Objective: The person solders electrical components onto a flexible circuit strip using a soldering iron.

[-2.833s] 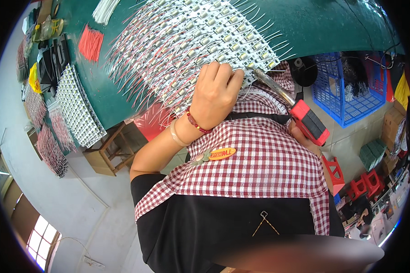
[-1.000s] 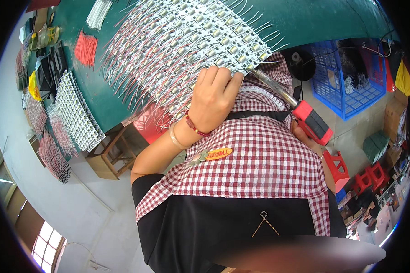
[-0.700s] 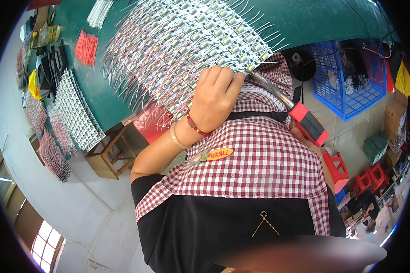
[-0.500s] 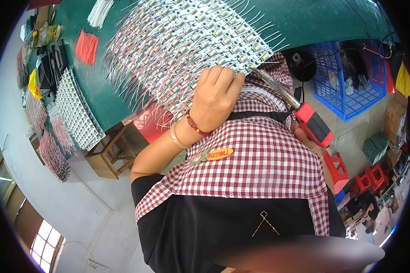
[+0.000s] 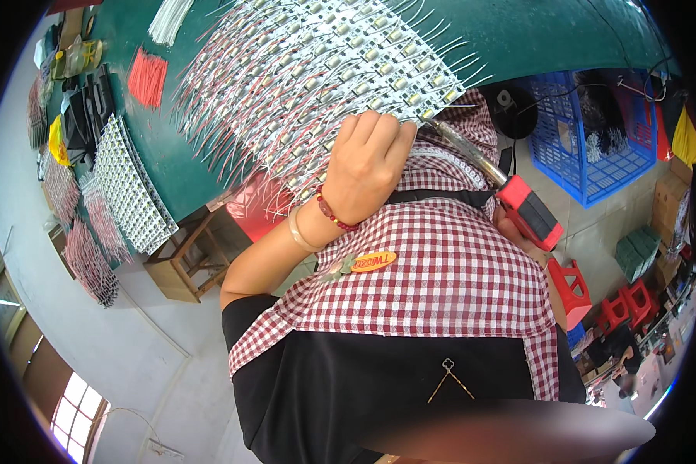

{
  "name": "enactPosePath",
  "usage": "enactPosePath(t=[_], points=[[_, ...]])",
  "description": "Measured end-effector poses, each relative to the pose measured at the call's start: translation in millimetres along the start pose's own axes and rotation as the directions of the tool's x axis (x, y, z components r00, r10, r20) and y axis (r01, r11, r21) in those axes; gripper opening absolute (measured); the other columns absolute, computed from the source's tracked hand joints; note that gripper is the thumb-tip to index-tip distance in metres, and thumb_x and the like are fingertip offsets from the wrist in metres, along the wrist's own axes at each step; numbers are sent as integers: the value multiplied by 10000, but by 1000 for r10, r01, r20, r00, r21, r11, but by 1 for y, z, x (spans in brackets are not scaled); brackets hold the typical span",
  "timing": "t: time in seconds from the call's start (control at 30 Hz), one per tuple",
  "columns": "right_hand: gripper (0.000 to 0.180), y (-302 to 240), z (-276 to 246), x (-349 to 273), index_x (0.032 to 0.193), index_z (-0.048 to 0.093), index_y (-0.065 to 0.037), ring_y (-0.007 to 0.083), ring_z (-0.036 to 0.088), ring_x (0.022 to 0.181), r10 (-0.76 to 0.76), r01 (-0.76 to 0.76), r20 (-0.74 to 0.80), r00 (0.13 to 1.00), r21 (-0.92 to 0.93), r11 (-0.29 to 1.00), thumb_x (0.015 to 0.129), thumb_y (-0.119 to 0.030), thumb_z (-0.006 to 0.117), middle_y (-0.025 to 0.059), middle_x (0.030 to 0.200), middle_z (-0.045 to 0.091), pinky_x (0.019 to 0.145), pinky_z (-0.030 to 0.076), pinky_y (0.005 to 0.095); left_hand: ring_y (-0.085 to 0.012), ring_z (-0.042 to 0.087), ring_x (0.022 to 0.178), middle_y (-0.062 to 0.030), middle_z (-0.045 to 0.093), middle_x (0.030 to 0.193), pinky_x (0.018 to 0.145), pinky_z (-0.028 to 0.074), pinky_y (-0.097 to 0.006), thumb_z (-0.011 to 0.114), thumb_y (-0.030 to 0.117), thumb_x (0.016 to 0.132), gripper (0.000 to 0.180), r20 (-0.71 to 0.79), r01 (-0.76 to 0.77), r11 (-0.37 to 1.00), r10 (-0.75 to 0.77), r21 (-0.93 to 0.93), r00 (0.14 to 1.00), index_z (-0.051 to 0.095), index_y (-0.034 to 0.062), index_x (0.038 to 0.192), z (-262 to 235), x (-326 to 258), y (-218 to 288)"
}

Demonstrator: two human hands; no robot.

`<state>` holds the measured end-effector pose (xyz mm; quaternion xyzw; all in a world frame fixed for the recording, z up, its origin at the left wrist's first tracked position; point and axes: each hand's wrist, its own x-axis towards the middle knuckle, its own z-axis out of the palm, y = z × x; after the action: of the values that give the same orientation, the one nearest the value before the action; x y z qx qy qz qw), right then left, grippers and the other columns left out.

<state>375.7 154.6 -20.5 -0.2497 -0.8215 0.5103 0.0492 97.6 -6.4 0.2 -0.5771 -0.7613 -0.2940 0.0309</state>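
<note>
A large panel of small white circuit boards [image 5: 340, 69] lies on the green table in front of me, with many thin red and white wires sticking out of it. My left hand [image 5: 371, 158] is closed at the panel's near edge, knuckles up; whatever its fingertips pinch is hidden beneath them. In my right hand [image 5: 514, 232], mostly covered by the tool, is a soldering iron [image 5: 530, 213] with a red and black handle and a metal barrel. Its tip meets the panel's near right corner, just beside my left fingers.
Bundles of red wires [image 5: 147, 79] and white wires [image 5: 170, 22] lie on the green table [image 5: 518, 39]. More board panels [image 5: 131, 185] rest at the left edge above a wooden stool [image 5: 182, 271]. A blue crate [image 5: 588, 174] and red stools [image 5: 568, 294] stand to the right.
The soldering iron's handle has shifted very slightly left, and its tip has moved slightly along the panel's corner. My left hand and the panel stay in place.
</note>
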Motion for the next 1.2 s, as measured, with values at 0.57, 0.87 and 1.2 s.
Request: enactPosePath(t=[0.57, 0.87, 1.2], points=[[177, 7, -2, -1, 831, 633, -38, 256, 591, 623, 110, -109, 25, 994, -12, 994, 668, -64, 697, 104, 724, 582, 571, 460, 339, -190, 483, 687, -27, 444, 733, 626, 360, -323, 664, 25, 734, 223, 6, 16, 999, -16, 41, 1000, 676, 77, 950, -1, -2, -2], [386, -26, 2, 28, 1185, 518, 24, 133, 483, 574, 83, -44, -27, 996, 663, 747, 914, -239, 597, 43, 652, 514, 579, 412, 297, -194, 491, 762, -18, 476, 765, 694, 348, -349, 632, 34, 714, 282, 240, 177, 983, -185, 53, 953, 692, 108, 980, -66, -36, -5], [373, -51, -11, 106, 1202, 414, 20, 107, 404, 463, -79, 196, -187, 979, 770, 607, 956, -244, 506, 45, 629, 462, 483, 396, 265, -408, 353, 1320, -213, 339, 1448, 1076, 285, -515, 688, 28, 666, 828, 771, 583, 681, -42, -444, 636, 392, 92, 1437, -217, -73, 32]])
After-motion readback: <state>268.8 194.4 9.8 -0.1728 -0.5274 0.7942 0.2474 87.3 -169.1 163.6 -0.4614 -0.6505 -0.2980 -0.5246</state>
